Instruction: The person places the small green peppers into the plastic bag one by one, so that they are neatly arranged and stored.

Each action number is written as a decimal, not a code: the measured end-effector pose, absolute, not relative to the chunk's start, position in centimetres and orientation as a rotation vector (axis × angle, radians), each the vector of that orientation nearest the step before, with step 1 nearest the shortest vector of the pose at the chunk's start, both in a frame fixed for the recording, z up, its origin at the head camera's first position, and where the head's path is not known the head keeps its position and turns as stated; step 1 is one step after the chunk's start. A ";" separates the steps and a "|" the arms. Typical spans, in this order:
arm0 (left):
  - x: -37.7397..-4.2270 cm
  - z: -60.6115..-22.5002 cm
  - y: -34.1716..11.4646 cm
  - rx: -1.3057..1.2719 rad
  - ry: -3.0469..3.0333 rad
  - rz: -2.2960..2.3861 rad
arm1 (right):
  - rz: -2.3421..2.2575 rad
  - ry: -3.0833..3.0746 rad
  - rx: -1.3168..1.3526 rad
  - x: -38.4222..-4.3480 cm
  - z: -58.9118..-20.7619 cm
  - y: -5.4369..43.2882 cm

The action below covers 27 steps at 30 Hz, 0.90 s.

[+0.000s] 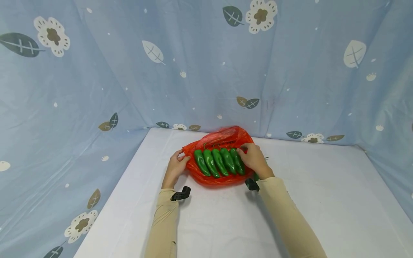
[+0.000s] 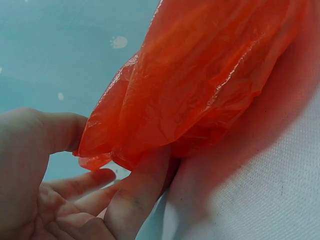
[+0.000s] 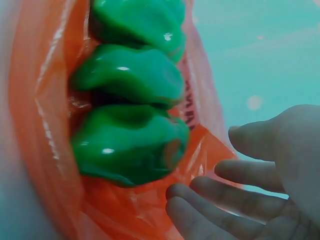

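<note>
A: Where did the red plastic bag [image 1: 215,157] lie?

B: On the white table [image 1: 322,200], towards the far edge, with five green peppers [image 1: 219,162] side by side on it.

A: And the hands?

B: The left hand [image 1: 175,167] pinched the bag's left edge between thumb and fingers. The right hand [image 1: 255,159] rested at the right side by the rightmost pepper, fingers loosely spread, gripping nothing.
</note>
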<state>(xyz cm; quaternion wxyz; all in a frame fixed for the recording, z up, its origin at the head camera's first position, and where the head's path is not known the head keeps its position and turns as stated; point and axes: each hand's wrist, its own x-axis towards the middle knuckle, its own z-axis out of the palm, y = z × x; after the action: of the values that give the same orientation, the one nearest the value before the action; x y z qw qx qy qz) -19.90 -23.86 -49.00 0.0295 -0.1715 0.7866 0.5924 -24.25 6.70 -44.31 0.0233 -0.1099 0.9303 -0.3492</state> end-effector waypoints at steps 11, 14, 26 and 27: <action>-19.9 -48.9 -23.8 -0.525 2.423 1.833 | -1.253 2.937 -0.384 -22.9 -42.6 9.1; -19.8 -48.9 -23.8 -0.518 2.429 1.837 | -1.292 2.938 -0.371 -22.6 -42.1 9.8; -19.8 -49.0 -23.7 -0.502 2.439 1.844 | -1.333 2.965 -0.291 -20.9 -41.0 12.1; -19.8 -49.0 -23.8 -0.501 2.438 1.847 | -1.331 2.966 -0.280 -20.7 -41.0 12.3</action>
<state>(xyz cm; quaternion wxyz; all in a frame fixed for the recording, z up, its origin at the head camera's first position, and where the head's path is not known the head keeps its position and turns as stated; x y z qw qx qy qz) -19.82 -23.75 -48.97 0.0213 -0.1618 0.7865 0.5957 -20.73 12.29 -40.97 -0.0608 -0.0857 0.9074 -0.4070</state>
